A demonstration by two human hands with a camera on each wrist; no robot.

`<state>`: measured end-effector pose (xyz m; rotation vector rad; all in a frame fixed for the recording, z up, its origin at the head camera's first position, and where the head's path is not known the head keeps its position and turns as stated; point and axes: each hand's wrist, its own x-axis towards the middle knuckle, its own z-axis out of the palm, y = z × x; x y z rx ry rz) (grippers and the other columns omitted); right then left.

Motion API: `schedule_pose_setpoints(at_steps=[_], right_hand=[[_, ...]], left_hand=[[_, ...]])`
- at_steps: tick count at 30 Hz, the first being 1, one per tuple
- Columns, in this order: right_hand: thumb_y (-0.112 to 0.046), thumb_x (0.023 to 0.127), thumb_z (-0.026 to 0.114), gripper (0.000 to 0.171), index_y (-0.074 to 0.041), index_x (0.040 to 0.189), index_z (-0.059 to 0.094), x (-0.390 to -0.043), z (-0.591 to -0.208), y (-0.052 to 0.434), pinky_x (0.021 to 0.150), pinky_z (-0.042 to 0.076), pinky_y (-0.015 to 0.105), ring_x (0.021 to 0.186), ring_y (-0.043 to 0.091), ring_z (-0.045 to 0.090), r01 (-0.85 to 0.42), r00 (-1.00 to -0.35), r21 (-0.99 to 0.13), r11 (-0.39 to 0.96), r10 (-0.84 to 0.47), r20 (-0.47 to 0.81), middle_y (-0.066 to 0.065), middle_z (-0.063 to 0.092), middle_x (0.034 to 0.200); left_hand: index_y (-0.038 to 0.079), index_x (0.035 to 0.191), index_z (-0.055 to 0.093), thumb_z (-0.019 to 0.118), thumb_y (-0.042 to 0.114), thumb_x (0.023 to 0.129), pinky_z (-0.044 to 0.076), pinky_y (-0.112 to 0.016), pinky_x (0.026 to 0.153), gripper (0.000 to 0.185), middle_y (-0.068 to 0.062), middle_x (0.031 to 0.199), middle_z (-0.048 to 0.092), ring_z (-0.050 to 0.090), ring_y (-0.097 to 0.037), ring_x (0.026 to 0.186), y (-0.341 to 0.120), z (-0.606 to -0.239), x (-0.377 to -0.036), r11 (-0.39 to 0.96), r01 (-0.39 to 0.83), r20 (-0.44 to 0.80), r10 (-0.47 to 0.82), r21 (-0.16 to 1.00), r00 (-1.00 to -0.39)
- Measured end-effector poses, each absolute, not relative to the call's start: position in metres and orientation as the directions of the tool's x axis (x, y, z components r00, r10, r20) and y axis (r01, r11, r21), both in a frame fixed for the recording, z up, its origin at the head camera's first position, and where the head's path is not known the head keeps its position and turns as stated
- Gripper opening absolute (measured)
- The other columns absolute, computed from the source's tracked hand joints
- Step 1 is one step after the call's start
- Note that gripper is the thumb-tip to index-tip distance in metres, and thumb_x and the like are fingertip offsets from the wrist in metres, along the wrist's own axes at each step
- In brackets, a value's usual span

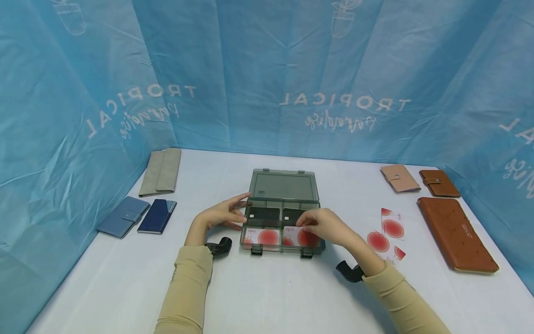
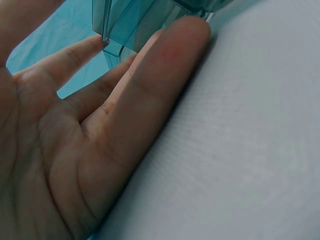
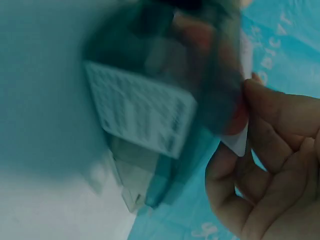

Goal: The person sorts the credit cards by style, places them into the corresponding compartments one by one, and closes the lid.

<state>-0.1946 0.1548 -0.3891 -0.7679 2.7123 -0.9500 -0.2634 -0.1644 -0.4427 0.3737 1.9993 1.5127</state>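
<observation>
A smoky transparent compartment box (image 1: pixel 282 200) stands on the white table with its lid (image 1: pixel 283 185) open and leaning back. Its two front compartments hold white cards with red circles (image 1: pixel 263 236), and dark cards (image 1: pixel 263 215) lie in the rear ones. My left hand (image 1: pixel 227 214) lies at the box's left side, its straight fingers (image 2: pixel 150 80) touching the box corner (image 2: pixel 130 20). Over the right front compartment my right hand (image 1: pixel 323 226) pinches a red-and-white card (image 1: pixel 298 237). The right wrist view is blurred; it shows the fingers (image 3: pixel 270 165) on the card's edge (image 3: pixel 239 141) beside the box (image 3: pixel 165 100).
Loose red-and-white cards (image 1: pixel 392 228) lie right of the box. Farther right are a long brown wallet (image 1: pixel 456 234), a small brown one (image 1: pixel 439 183) and a pink one (image 1: pixel 399 178). A beige wallet (image 1: pixel 160 171) and two blue ones (image 1: pixel 123 216) lie left. Blue sheeting walls the table.
</observation>
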Motion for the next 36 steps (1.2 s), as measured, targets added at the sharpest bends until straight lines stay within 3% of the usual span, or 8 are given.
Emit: schedule_pose_setpoints(at_steps=[9,14,20,26,31,36], right_hand=[[-0.006,0.081,0.069,0.01,-0.012,0.089,0.073,-0.185,-0.397,0.144,0.071,0.053,0.032,0.08,0.015,0.061,-0.513,-0.853,-0.347,0.785,-0.512,0.103,-0.001,0.065,0.085],[-0.009,0.082,0.068,0.009,-0.011,0.09,0.073,-0.183,-0.394,0.141,0.069,0.053,0.033,0.08,0.017,0.062,-0.516,-0.855,-0.288,0.807,-0.507,0.109,0.0,0.067,0.086],[-0.01,0.083,0.067,0.011,-0.012,0.094,0.071,-0.182,-0.393,0.145,0.068,0.053,0.032,0.078,0.014,0.062,-0.504,-0.859,-0.314,0.805,-0.505,0.084,0.0,0.069,0.087],[-0.01,0.086,0.064,0.017,-0.009,0.102,0.068,-0.183,-0.385,0.167,0.067,0.051,0.032,0.079,0.015,0.06,-0.451,-0.884,-0.429,0.783,-0.458,0.094,-0.001,0.066,0.087],[-0.013,0.089,0.059,0.025,-0.006,0.113,0.063,-0.193,-0.381,0.214,0.064,0.051,0.036,0.085,0.025,0.061,-0.277,-0.957,-0.516,0.811,-0.278,0.078,0.01,0.066,0.094],[-0.017,0.091,0.056,0.032,-0.001,0.12,0.057,-0.198,-0.386,0.262,0.073,0.051,0.047,0.095,0.037,0.058,-0.092,-0.994,-0.488,0.868,-0.111,-0.011,0.023,0.062,0.106]], left_hand=[[0.025,0.149,0.018,0.069,0.01,0.082,0.053,-0.04,0.083,0.086,-0.018,0.15,0.017,0.055,-0.019,0.096,-0.164,-0.442,-0.265,0.31,-0.124,-0.286,0.558,0.943,-0.779],[0.024,0.15,0.017,0.069,0.009,0.082,0.053,-0.041,0.084,0.086,-0.019,0.15,0.016,0.055,-0.02,0.097,-0.164,-0.441,-0.264,0.31,-0.121,-0.284,0.558,0.943,-0.78],[0.024,0.15,0.016,0.069,0.011,0.082,0.053,-0.041,0.084,0.087,-0.019,0.15,0.016,0.056,-0.02,0.097,-0.166,-0.441,-0.264,0.312,-0.121,-0.285,0.559,0.942,-0.778],[0.024,0.15,0.016,0.07,0.011,0.082,0.053,-0.041,0.084,0.087,-0.02,0.151,0.015,0.056,-0.019,0.096,-0.167,-0.443,-0.263,0.302,-0.116,-0.276,0.568,0.946,-0.775],[0.024,0.15,0.016,0.07,0.012,0.082,0.053,-0.041,0.083,0.087,-0.02,0.15,0.015,0.056,-0.019,0.095,-0.166,-0.442,-0.263,0.291,-0.111,-0.267,0.578,0.95,-0.771],[0.022,0.15,0.015,0.07,0.01,0.082,0.053,-0.042,0.083,0.089,-0.021,0.15,0.014,0.057,-0.019,0.093,-0.166,-0.441,-0.262,0.274,-0.115,-0.262,0.594,0.955,-0.761]])
